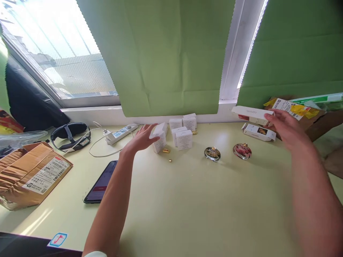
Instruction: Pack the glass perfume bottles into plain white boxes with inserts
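My left hand is spread beside a small white box at the back of the table; whether its thumb touches the box I cannot tell. My right hand grips the end of a long white box, held above another white box with a picture on it. Between my hands lie a round silver-rimmed ornament with a dark top and a similar one with a red top. Near my left hand rest a small gold block and a tiny gold piece.
Several more white boxes stand near the wall. On the left are a phone, a power strip with a cable, a black head strap and a brown parcel. A cardboard box stands at the right.
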The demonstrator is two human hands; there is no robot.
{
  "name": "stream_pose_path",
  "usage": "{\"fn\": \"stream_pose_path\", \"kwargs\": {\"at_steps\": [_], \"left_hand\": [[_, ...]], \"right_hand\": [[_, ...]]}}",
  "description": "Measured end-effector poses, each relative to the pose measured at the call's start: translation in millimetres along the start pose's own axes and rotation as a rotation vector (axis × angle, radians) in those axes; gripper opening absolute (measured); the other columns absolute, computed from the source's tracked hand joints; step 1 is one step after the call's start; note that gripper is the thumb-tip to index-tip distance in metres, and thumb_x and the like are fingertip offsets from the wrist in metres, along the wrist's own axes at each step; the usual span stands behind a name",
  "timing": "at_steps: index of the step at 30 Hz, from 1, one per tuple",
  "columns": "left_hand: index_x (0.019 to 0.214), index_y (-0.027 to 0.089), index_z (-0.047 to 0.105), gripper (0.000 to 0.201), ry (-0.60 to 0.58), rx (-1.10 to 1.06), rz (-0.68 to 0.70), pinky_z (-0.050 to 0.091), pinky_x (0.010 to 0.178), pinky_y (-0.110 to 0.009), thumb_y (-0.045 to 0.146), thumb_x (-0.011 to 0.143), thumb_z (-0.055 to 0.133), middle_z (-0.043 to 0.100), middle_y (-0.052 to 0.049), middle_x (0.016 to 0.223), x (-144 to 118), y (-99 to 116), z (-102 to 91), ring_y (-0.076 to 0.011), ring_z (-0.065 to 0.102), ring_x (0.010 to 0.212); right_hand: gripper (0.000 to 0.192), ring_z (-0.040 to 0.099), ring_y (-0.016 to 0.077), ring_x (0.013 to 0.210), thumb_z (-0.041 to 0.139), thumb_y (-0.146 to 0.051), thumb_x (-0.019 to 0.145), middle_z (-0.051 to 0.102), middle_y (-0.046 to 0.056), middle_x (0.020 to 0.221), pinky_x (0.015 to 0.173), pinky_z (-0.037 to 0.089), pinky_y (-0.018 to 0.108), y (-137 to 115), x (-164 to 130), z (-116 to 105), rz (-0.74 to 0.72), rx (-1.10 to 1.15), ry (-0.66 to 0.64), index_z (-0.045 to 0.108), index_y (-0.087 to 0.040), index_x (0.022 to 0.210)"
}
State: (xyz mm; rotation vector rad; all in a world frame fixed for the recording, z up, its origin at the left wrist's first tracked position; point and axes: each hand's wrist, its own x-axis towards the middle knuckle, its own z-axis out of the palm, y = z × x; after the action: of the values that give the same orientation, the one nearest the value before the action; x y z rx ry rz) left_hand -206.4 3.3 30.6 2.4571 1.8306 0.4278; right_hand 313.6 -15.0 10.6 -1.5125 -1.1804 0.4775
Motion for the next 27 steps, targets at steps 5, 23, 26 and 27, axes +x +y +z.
{"fn": "stream_pose_path", "kwargs": {"at_steps": [5, 23, 26, 27], "left_hand": [[0.142, 0.032, 0.031, 0.057, 0.374, -0.268, 0.15, 0.04, 0.101, -0.046, 0.044, 0.09, 0.05, 0.047, -0.009, 0.13, -12.0, 38.2, -28.9, -0.0257, 0.046, 0.123], [0.101, 0.024, 0.062, 0.038, -0.57, -0.825, 0.233, 0.046, 0.053, -0.024, 0.039, 0.068, 0.075, 0.071, -0.003, 0.083, -23.9, 94.7, -4.9, -0.0196, 0.067, 0.07], [0.093, 0.025, 0.063, 0.032, -0.659, -0.677, 0.219, 0.043, 0.05, -0.023, 0.043, 0.069, 0.074, 0.07, -0.003, 0.081, -19.5, 92.0, 12.2, -0.0187, 0.066, 0.066], [0.092, 0.025, 0.062, 0.031, -0.66, -0.635, 0.209, 0.042, 0.049, -0.023, 0.044, 0.07, 0.072, 0.07, -0.002, 0.081, -17.4, 91.9, 17.3, -0.0185, 0.065, 0.065]], "right_hand": [[0.039, 0.064, 0.0225, 0.095, 0.054, -0.048, 0.087, 0.067, 0.01, 0.111, 0.068, 0.06, 0.032, -69.2, -42.6, 5.7, 0.076, 0.292, -0.379, 0.063, -0.023, 0.116], [0.062, 0.064, 0.0255, 0.103, 0.063, -0.045, 0.085, 0.054, 0.014, 0.133, 0.064, 0.06, 0.032, -24.8, -162.4, 79.5, 0.332, 0.233, -1.382, 0.042, -0.029, 0.141], [0.056, 0.064, 0.0253, 0.101, 0.064, -0.045, 0.084, 0.056, 0.013, 0.129, 0.065, 0.06, 0.033, -19.3, -158.2, 62.9, 0.332, 0.109, -1.388, 0.049, -0.028, 0.136], [0.054, 0.064, 0.0254, 0.099, 0.064, -0.044, 0.084, 0.057, 0.013, 0.128, 0.065, 0.06, 0.033, -20.9, -154.0, 57.2, 0.309, 0.082, -1.356, 0.052, -0.028, 0.134]]}}
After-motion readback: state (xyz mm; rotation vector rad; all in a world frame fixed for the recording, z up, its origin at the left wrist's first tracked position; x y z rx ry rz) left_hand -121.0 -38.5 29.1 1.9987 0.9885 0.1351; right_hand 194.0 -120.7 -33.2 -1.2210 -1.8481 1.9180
